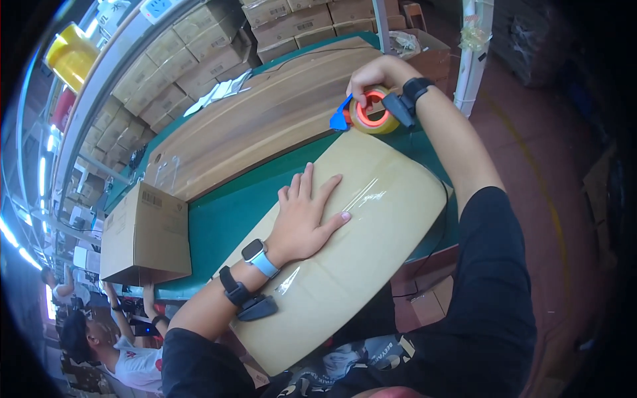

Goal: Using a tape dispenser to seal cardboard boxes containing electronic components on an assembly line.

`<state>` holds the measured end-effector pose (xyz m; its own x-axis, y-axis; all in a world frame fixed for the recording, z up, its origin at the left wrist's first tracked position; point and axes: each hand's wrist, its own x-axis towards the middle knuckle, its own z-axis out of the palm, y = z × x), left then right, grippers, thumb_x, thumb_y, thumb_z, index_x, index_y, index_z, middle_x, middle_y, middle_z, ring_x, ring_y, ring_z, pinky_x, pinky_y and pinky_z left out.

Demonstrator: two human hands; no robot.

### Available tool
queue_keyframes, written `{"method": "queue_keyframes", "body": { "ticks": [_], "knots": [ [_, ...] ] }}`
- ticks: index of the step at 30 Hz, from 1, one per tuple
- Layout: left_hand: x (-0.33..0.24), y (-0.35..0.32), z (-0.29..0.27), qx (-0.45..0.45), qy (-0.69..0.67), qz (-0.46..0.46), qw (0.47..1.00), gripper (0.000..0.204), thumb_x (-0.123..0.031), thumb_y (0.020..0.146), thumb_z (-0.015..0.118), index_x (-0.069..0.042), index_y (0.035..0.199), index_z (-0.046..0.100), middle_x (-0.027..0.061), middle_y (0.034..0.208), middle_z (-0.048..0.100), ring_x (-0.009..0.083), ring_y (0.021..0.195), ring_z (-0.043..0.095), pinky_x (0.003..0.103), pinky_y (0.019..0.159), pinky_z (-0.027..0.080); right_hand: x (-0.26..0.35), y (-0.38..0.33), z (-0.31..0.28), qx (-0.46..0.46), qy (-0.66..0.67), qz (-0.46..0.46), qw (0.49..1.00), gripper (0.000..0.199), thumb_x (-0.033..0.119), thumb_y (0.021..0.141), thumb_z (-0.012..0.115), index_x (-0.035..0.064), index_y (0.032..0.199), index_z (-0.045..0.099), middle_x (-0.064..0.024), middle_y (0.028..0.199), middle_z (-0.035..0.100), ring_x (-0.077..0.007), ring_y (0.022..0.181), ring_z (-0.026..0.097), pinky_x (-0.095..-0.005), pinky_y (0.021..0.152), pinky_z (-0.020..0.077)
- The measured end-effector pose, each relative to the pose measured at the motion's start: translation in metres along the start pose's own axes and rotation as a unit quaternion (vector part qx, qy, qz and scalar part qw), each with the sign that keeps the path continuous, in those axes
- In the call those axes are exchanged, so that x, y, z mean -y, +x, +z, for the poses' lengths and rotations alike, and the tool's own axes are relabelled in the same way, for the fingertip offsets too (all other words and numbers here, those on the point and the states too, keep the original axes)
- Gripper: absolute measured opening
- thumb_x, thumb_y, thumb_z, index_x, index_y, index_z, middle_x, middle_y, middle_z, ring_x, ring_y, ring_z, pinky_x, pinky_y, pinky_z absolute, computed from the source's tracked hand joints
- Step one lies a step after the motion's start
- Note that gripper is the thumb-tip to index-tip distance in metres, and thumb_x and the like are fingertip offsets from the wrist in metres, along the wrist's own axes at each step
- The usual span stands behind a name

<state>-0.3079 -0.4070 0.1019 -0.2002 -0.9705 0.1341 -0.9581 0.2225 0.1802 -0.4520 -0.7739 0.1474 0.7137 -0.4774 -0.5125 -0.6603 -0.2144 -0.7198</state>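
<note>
1 green tabletop [219, 219] is overlapped by 1 long, tan cardboard carton [361, 232], its near end jutting past the edge. Stiff but dentable walls, slick where glossy, are likely, best held by opposite edges; weight cannot be judged. Its top is covered by the flat, spread left hand [302, 225], nothing grasped. At its far corner, 1 orange-cored, blue-tipped tape dispenser [365, 119] is gripped by the right hand [377, 76]. The carton's underside is hidden; the dispenser's handle is hard to make out.

Before you, the box [378, 245] crosses the centre of the frame, over the counter [219, 205], your left fingers [326, 192] on top. Upper right of centre, your right fingers [357, 87] hold the tape dispenser [375, 124] at its far end. A carton [161, 232] stands left; a board [265, 116] lies behind.
</note>
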Motion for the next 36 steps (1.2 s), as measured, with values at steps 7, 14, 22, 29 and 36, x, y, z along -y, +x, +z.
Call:
{"method": "queue_keyframes", "body": {
  "ticks": [7,14,22,29,36],
  "knots": [
    [0.002,0.002,0.003,-0.007,0.005,0.007,1.000,0.068,-0.054,0.092,0.057,-0.017,0.149,0.045,0.0360,0.156,0.025,0.0528,0.140,0.029,0.055,0.114,0.019,0.010,-0.017,0.016,0.006,-0.082,0.062,0.995,0.017,0.006,0.065,0.064,0.0024,0.082,0.065,-0.0108,0.075,0.066,-0.0194,0.061,0.061,-0.0328,0.058,0.0513],
    [0.006,-0.002,0.013,-0.013,0.009,0.014,1.000,0.067,-0.053,0.092,0.056,-0.018,0.148,0.045,0.0359,0.156,0.024,0.0519,0.141,0.029,0.055,0.114,0.020,-0.041,-0.156,0.046,-0.083,-0.085,-0.113,0.986,0.034,0.019,0.069,0.078,0.0022,0.097,0.070,-0.0059,0.085,0.066,-0.0161,0.080,0.063,-0.0305,0.077,0.0513],
    [-0.020,0.040,-0.023,0.158,0.046,-0.008,0.986,0.066,-0.049,0.093,0.056,-0.009,0.144,0.045,0.0307,0.153,0.033,0.0455,0.141,0.033,0.053,0.113,0.024,-0.168,-0.298,0.147,-0.166,0.043,-0.091,0.981,0.043,0.011,0.063,0.084,0.0010,0.103,0.073,-0.0070,0.097,0.070,-0.0172,0.093,0.065,-0.0325,0.083,0.0510],
    [-0.085,0.111,0.028,0.071,-0.035,0.421,0.904,0.071,-0.047,0.086,0.057,-0.006,0.143,0.045,0.0226,0.146,0.046,0.0391,0.134,0.042,0.054,0.110,0.028,-0.091,-0.282,0.149,-0.162,-0.245,0.005,0.956,0.045,0.016,0.064,0.082,-0.0003,0.105,0.073,-0.0121,0.096,0.074,-0.0206,0.086,0.069,-0.0363,0.076,0.0541],
    [-0.088,0.111,0.032,0.078,0.028,0.444,0.892,0.072,-0.048,0.086,0.057,-0.008,0.146,0.046,0.0193,0.150,0.044,0.0396,0.138,0.039,0.058,0.111,0.024,-0.076,-0.254,0.237,0.122,-0.368,0.167,0.907,0.053,0.020,0.066,0.079,0.0099,0.118,0.072,-0.0090,0.101,0.075,-0.0248,0.082,0.070,-0.0394,0.073,0.0557]
  ]
}}
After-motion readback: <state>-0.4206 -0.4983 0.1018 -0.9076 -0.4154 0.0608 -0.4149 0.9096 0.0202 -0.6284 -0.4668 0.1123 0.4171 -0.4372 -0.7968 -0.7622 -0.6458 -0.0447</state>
